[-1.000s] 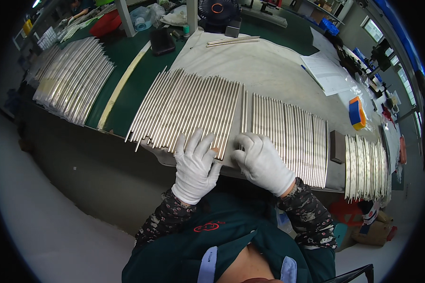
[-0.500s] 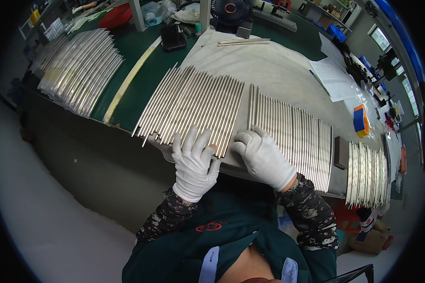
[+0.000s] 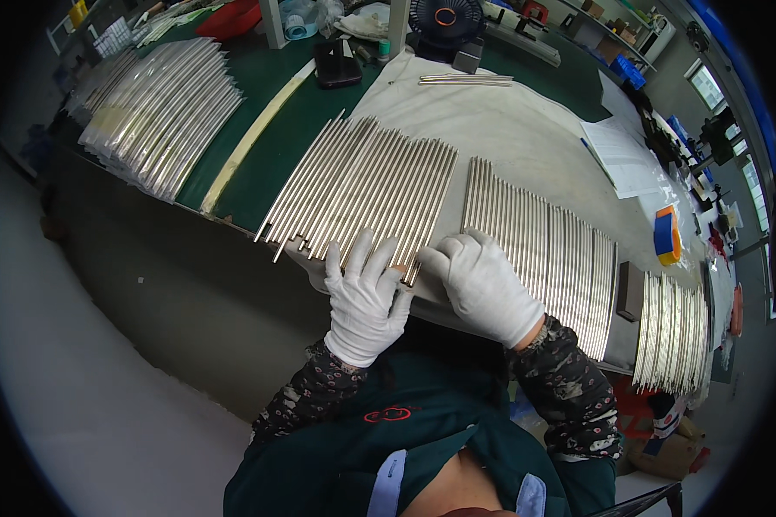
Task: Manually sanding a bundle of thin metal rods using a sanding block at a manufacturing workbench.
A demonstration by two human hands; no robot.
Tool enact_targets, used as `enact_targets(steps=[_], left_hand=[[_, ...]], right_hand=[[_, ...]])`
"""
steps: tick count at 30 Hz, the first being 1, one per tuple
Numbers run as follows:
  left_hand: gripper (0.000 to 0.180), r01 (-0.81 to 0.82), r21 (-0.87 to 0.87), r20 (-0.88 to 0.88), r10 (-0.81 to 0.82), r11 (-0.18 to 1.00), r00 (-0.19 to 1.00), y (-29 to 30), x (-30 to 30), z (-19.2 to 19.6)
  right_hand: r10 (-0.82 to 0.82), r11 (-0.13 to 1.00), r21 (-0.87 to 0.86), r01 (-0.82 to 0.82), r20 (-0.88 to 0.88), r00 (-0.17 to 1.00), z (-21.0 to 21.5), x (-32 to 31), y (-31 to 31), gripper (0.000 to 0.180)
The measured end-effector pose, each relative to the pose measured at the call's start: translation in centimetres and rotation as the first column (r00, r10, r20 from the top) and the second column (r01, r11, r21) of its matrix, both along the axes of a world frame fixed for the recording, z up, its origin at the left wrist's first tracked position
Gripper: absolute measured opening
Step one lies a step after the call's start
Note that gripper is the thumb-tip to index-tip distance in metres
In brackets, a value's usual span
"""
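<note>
Many slim silvery metal rods (image 3: 366, 185) lie side by side on the pale cloth in front of me. My left hand (image 3: 364, 297), in a white glove, rests with spread fingers on their near ends; a bare fingertip shows through the glove. At the right edge of this row is my right hand (image 3: 485, 283), also gloved, its fingers bent and drawn together beside the last rod's near end. Whatever its fingertips pinch, if anything, is hidden. A second row of metal rods (image 3: 539, 246) extends to the right, partly under my right hand.
Plastic-wrapped rods (image 3: 164, 116) lie at the left, past a yellowish strip (image 3: 254, 138). A dark block (image 3: 630, 291) separates the second row from more rods (image 3: 671, 332). Farther back are a few loose rods (image 3: 466, 79), a fan (image 3: 446, 19), papers (image 3: 619, 155) and an orange-and-blue tape roll (image 3: 666, 235).
My right hand has shifted left relative to the rods, from the gap to the first row's edge. The second row's leftmost rods sit closer together. The whole view has swung slightly.
</note>
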State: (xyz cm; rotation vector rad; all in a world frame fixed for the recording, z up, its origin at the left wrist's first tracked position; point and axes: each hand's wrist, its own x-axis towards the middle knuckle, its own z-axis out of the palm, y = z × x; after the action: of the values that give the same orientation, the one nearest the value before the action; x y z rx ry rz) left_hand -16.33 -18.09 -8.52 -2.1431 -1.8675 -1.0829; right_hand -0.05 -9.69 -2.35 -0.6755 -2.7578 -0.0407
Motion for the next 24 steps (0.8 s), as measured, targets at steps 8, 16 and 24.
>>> enact_targets(steps=[8, 16, 24], left_hand=[[0.025, -0.03, 0.031, 0.009, 0.029, 0.999, 1.0, -0.1, -0.6, -0.2], [0.027, -0.06, -0.005, 0.018, 0.06, 0.998, 0.998, -0.3, -0.8, 0.1], [0.029, -0.103, 0.04, 0.008, 0.103, 0.994, 0.995, -0.2, -1.6, -0.3]], right_hand=[[0.021, 0.998, -0.068, -0.014, 0.114, 0.993, -0.1, -0.3, 0.7, 0.028], [0.008, 0.998, 0.056, -0.014, 0.106, 0.994, 0.5, -1.7, 0.6, 0.028], [0.018, 1.0, -0.017, -0.019, -0.016, 1.0, 0.0, -2.1, 1.3, 0.028]])
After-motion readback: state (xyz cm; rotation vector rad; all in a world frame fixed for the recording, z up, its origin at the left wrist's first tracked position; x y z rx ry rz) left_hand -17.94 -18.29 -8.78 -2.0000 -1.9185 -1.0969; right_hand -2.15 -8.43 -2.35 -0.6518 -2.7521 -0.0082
